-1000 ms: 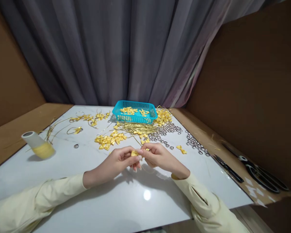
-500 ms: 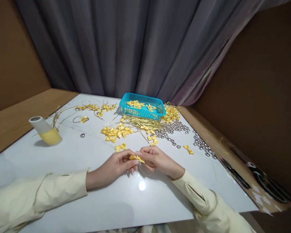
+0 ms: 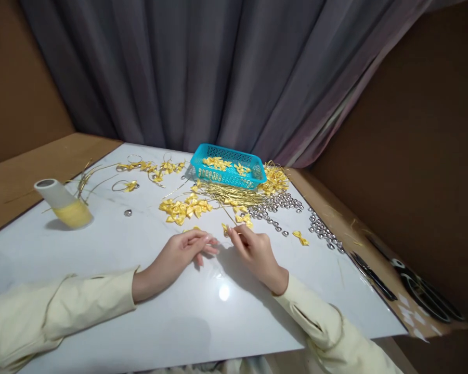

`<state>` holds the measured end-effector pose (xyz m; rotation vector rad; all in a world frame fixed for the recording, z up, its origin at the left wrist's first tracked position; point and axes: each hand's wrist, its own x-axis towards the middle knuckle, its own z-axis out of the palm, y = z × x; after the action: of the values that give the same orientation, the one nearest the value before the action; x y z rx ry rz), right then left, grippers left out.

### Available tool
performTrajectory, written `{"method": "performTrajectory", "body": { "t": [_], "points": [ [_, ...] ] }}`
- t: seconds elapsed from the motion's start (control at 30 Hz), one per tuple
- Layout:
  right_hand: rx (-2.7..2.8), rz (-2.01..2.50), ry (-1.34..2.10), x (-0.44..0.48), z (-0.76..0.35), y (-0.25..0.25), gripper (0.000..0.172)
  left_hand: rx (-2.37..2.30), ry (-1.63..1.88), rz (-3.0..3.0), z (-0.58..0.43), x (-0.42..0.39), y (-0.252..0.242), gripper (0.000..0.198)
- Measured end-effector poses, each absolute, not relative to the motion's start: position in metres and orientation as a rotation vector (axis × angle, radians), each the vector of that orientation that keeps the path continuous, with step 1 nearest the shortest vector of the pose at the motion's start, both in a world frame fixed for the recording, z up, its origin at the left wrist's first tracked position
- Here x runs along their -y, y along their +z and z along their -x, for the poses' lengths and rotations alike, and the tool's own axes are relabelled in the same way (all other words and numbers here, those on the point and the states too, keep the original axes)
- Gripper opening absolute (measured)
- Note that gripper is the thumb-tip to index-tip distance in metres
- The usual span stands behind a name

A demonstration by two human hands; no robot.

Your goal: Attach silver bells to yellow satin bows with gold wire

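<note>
My right hand [image 3: 255, 250] lies on the white table [image 3: 203, 317] with its fingertips pinched on a small yellow ribbon bow [image 3: 225, 228], held just short of a few loose bows. My left hand [image 3: 179, 253] rests beside it, a short gap away, fingers stretched out loosely and holding nothing. Another yellow bow [image 3: 191, 229] peeks out just beyond the left hand's knuckles. A heap of yellow bows [image 3: 184, 209] lies a little further back.
A teal basket [image 3: 228, 174] with bows stands at the back, gold wires [image 3: 226, 195] in front of it. Silver beads [image 3: 275, 206] spread to the right. A thread spool [image 3: 64, 205] lies on the left. Scissors [image 3: 425, 293] and a black tool [image 3: 374, 278] lie off the right edge.
The hands have parted. The left hand let go of the bow and lies flat; the right hand moved forward with the bow toward the loose bows. The camera shifted slightly.
</note>
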<state>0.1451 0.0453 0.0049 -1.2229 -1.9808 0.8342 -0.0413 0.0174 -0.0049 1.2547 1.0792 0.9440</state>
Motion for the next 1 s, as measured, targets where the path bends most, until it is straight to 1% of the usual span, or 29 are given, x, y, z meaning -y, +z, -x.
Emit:
{"method": "performTrajectory", "body": {
  "t": [0.13,0.27,0.37,0.53,0.67,0.8,0.9,1.0],
  "points": [
    [2.190,1.123,0.684,-0.038,-0.142,0.000,0.025,-0.955,0.856,-1.295,0.041,-0.014,0.000,0.031],
    [2.349,1.015,0.666,-0.033,-0.139,0.000,0.019,-0.902,0.821,-1.322,0.041,-0.014,0.003,0.032],
    [2.374,0.974,0.769,-0.032,-0.138,0.003,0.019,-0.902,0.808,-1.345,0.041,-0.016,0.001,0.031],
    [2.211,1.025,1.102,-0.032,-0.139,0.017,0.021,-1.005,0.823,-1.392,0.042,-0.017,-0.003,0.033],
    [2.000,1.088,1.298,-0.035,-0.142,0.022,0.031,-1.021,0.844,-1.349,0.041,-0.016,-0.001,0.033],
    [1.714,1.282,1.279,-0.043,-0.144,0.019,0.042,-0.942,0.838,-1.278,0.040,-0.016,-0.002,0.032],
    [1.726,1.384,1.313,-0.049,-0.144,0.018,0.047,-0.954,0.826,-1.288,0.040,-0.017,-0.003,0.033],
    [1.782,1.327,1.504,-0.051,-0.143,0.022,0.048,-0.963,0.814,-1.347,0.040,-0.017,-0.004,0.033]
  ]
}}
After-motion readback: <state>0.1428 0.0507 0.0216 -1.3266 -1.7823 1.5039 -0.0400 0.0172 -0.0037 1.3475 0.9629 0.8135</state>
